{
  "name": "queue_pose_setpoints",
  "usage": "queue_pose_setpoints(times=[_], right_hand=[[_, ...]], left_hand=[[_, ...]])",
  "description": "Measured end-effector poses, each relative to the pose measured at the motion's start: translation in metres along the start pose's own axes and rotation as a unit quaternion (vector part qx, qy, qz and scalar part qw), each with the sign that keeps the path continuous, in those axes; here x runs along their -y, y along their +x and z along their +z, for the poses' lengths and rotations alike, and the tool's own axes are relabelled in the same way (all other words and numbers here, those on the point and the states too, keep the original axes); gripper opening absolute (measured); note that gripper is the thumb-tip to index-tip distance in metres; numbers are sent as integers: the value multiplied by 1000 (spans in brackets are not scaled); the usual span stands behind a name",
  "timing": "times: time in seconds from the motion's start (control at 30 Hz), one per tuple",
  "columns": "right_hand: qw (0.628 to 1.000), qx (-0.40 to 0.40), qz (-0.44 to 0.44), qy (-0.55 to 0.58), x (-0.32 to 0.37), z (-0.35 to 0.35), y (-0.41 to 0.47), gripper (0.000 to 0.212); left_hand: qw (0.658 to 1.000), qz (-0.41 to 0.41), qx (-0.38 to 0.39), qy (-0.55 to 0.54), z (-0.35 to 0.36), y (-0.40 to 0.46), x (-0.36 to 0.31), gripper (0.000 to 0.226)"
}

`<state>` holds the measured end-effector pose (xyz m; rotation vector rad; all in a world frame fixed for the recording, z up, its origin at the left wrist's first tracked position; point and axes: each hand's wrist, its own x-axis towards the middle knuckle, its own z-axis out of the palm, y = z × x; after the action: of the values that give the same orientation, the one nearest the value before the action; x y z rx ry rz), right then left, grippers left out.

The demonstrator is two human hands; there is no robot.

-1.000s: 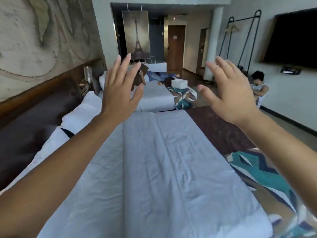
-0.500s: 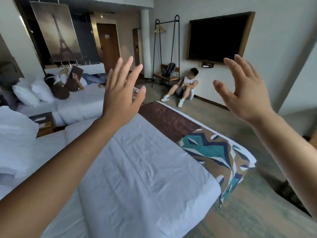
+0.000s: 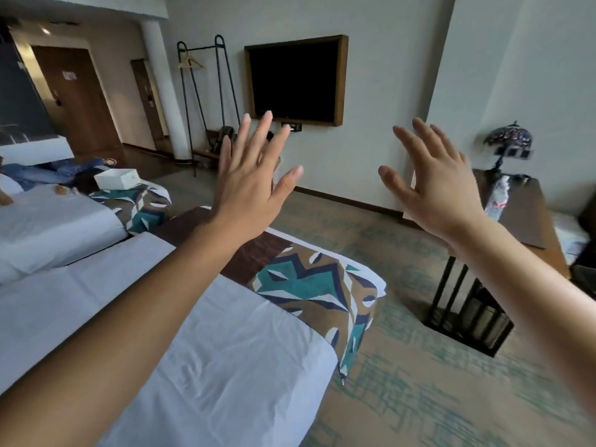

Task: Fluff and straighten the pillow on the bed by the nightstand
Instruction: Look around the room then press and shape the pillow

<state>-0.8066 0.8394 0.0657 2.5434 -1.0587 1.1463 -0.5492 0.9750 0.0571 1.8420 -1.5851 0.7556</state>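
Both hands, left hand and right hand, hover spread and empty over the bed, with the pillow nowhere in view, so can't tell which is nearer.

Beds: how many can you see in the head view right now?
2. The near bed runs under the left arm, the far bed lies at left beyond a narrow gap. Their head ends are out of frame, so no pillow shows.

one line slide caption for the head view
Both open hands, left hand and right hand, raised above the bed, holding nothing.
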Motion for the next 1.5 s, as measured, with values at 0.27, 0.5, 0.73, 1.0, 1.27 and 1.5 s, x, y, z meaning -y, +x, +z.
queue_pose_setpoints(times=[0.27, 0.5, 0.73, 1.0, 1.27, 1.5], right_hand=[[998, 13, 48, -26, -141, 18, 24, 68], [997, 4, 67, -48, -229, 30, 37, 70], [993, 40, 97, -51, -275, 77, 67, 69], [993, 41, 82, -77, -319, 141, 142, 69], [986, 32, 88, -136, -373, 200, 242, 68], [985, 19, 84, -152, -428, 247, 300, 60]], left_hand=[[999, 37, -10, -5, 112, 79, -67, 66], [998, 61, 2, -25, 189, 145, -108, 66], [995, 90, -3, -42, 261, 195, -120, 64], [993, 93, -9, -71, 360, 258, -84, 62], [989, 106, -87, -55, 447, 346, -29, 60], [987, 87, -104, -89, 522, 424, -21, 61]])
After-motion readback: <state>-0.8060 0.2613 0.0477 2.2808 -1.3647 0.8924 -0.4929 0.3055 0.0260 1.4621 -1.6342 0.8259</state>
